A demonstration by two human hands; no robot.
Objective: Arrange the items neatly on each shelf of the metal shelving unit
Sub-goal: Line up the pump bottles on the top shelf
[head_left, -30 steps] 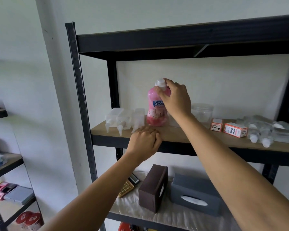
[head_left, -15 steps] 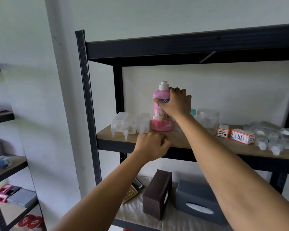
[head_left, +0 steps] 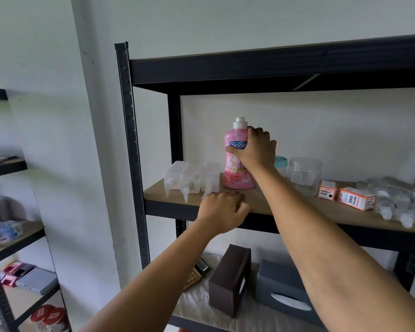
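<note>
A pink bottle [head_left: 236, 168] with a white cap stands upright on the wooden shelf [head_left: 256, 202] of the black metal shelving unit [head_left: 130, 149]. My right hand [head_left: 256, 150] grips the bottle round its middle from the right side. My left hand [head_left: 222, 210] rests on the shelf's front edge with its fingers curled, holding nothing. Three clear squeeze bottles [head_left: 192, 180] lie just left of the pink bottle. To its right are a clear jar [head_left: 303, 174], a teal-lidded container [head_left: 280, 162] partly hidden by my arm, and two ink boxes [head_left: 345, 196].
Several clear plastic bottles [head_left: 398, 202] lie at the shelf's right end. On the shelf below are a brown tissue box [head_left: 229, 280], a grey tissue box [head_left: 283, 293] and a calculator [head_left: 197, 274]. A second shelving unit [head_left: 12, 233] with small items stands at left.
My right hand has slid down from the pink bottle's cap to its middle. The left hand stays on the shelf edge. The camera view shifted, so everything sits lower and further right.
</note>
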